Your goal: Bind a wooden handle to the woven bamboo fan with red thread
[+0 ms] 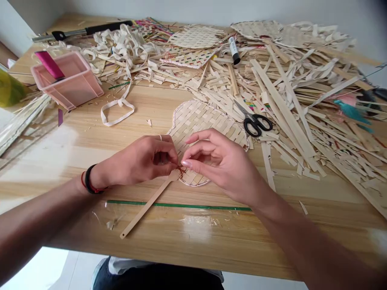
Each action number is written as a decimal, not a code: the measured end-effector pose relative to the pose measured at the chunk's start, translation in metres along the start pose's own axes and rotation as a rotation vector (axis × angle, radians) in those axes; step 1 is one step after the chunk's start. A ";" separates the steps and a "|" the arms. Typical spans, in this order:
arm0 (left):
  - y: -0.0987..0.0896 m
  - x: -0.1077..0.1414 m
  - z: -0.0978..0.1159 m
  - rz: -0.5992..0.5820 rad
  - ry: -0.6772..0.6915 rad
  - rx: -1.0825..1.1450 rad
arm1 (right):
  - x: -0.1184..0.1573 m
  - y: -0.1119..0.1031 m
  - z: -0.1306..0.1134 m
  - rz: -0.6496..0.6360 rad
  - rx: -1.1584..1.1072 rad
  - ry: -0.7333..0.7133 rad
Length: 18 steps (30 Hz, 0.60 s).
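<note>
A woven bamboo fan (208,121) with a stitched edge lies on the wooden table, its flat handle (145,207) pointing toward the near left. Dark red thread (181,172) is bunched where the handle meets the weave. Over that spot, my left hand (151,159) pinches the thread between thumb and fingers. Just to its right is my right hand (211,159), thumb and index fingertips brought together at the thread, the other fingers curled. What lies between the right fingertips is too small to make out.
Black-handled scissors (256,124) lie right of the fan. A pink bin (69,86) stands at the left. Bamboo strips (284,100) cover the right side and back, with a glue stick (234,50) among them. A green strip (181,206) crosses the table's front.
</note>
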<state>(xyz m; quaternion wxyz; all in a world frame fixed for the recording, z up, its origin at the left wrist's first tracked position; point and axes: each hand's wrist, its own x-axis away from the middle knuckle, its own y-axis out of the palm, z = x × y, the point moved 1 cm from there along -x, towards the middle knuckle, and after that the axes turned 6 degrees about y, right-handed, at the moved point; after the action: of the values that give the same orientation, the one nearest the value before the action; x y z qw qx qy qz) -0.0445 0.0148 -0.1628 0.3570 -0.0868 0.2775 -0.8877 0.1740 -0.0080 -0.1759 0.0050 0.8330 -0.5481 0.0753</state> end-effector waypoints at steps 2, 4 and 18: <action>0.002 0.001 0.001 0.009 0.016 -0.009 | 0.001 0.001 0.001 0.016 -0.017 -0.022; 0.004 0.003 0.003 0.015 0.036 -0.023 | 0.002 0.001 0.001 0.057 -0.019 -0.064; 0.005 0.004 0.002 0.001 0.067 -0.068 | 0.000 -0.002 0.001 0.076 0.026 -0.122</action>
<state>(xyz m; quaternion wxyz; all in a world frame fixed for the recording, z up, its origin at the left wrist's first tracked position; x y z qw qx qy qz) -0.0436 0.0077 -0.1639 0.3446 -0.0690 0.3194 -0.8800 0.1761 -0.0076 -0.1765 -0.0418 0.8147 -0.5775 0.0318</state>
